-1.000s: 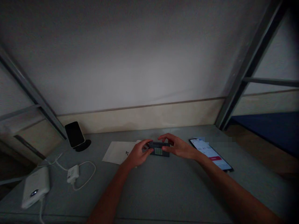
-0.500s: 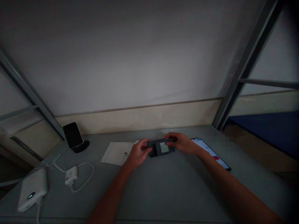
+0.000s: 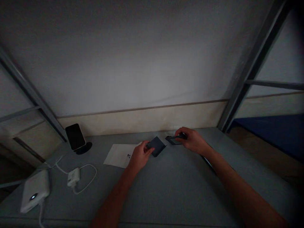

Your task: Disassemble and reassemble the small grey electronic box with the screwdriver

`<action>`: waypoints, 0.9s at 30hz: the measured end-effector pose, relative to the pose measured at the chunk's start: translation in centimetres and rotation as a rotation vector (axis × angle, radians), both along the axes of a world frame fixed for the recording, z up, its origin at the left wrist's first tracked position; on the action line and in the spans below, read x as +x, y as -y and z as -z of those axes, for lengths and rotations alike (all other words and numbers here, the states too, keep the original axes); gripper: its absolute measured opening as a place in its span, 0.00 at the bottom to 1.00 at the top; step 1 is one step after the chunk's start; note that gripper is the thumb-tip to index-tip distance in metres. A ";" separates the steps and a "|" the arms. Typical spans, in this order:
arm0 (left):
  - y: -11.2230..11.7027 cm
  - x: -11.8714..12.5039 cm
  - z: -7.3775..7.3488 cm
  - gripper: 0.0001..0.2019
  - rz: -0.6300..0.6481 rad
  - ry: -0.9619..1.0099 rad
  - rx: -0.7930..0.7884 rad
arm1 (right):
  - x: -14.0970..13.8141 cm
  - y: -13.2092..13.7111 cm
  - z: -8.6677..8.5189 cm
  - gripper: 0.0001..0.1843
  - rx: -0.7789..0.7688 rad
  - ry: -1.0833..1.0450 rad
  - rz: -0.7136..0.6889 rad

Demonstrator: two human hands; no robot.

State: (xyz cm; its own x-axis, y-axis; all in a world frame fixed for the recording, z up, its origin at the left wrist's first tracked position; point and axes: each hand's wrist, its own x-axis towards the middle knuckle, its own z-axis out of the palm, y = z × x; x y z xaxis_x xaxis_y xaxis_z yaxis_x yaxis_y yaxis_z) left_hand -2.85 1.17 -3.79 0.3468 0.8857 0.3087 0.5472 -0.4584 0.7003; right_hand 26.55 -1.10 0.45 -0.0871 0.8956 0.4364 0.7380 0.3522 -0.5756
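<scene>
My left hand [image 3: 141, 154] pinches a flat dark grey panel [image 3: 156, 146] by its left edge, thumb on top. The panel tilts above the table. To its right, my right hand [image 3: 190, 139] is closed on a dark device part [image 3: 173, 140] with a raised rim, near the table's back edge. The right fingers cover much of that part. A gap separates the two pieces. Beside the left hand lies a white sheet of paper [image 3: 116, 155] with several small dark specks [image 3: 129, 155] on it; whether they are loose or printed, I cannot tell.
A phone [image 3: 209, 164] lies mostly hidden under my right forearm. At the back left a phone [image 3: 75, 136] leans on a round black stand [image 3: 84, 148]. A white power bank [image 3: 35, 191] and a white adapter [image 3: 73, 177] with cables occupy the left. Metal posts [image 3: 251, 66] flank the table.
The dark device held between both hands has come apart into two pieces. My right hand has moved up and right with one; the left hand keeps the panel, now turned.
</scene>
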 end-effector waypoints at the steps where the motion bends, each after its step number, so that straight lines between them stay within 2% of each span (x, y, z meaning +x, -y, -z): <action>1: 0.0 0.1 0.0 0.23 -0.015 -0.022 0.005 | -0.4 0.3 -0.2 0.08 -0.004 0.049 0.002; 6: 0.2 0.5 0.1 0.12 -0.027 -0.135 0.059 | -3.0 2.2 -0.5 0.11 -0.117 0.391 -0.071; 12: 1.3 1.2 -0.3 0.11 0.017 -0.189 0.190 | -6.1 4.8 -0.6 0.19 -0.247 0.596 -0.028; 16: 1.9 1.5 -0.1 0.11 0.078 -0.276 0.189 | -6.8 5.7 -1.1 0.21 -0.336 0.620 0.012; 19: 1.7 1.8 0.4 0.07 0.048 -0.307 0.160 | -7.0 6.1 -1.2 0.23 -0.383 0.630 0.048; 23: 1.5 2.3 0.9 0.07 -0.009 -0.231 0.093 | -7.6 6.5 -1.0 0.18 -0.406 0.567 0.011; 27: 1.6 2.6 0.8 0.13 0.025 -0.126 0.058 | -9.1 6.7 -0.2 0.11 -0.369 0.464 -0.049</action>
State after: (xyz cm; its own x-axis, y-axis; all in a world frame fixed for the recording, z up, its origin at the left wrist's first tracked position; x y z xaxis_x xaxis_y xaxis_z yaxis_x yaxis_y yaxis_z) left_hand -0.23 -0.48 -4.55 0.4076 0.8582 0.3121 0.6170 -0.5108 0.5987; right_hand 17.40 -7.77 0.67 -0.2394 0.9709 0.0032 0.9296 0.2302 -0.2880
